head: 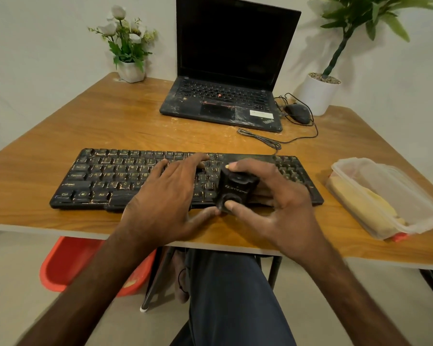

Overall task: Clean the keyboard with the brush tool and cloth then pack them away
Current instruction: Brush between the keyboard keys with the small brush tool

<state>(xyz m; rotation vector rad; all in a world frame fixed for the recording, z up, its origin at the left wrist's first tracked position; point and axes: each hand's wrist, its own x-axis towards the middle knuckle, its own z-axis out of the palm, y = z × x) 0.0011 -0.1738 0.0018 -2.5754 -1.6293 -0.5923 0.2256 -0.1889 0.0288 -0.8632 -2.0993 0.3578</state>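
Right hand [283, 196] had the tool [235, 189] pinched, forefinger on top and thumb underneath, over the keyboard's [98, 178] right half near the desk's [110, 121] front edge. Left hand [165, 196] lay spread flat across the middle keys, gripping nothing (its thumb just reached the tool's lower corner). The yellow cloth [360, 203] sat in the clear box [410, 196] at the desk's right edge.
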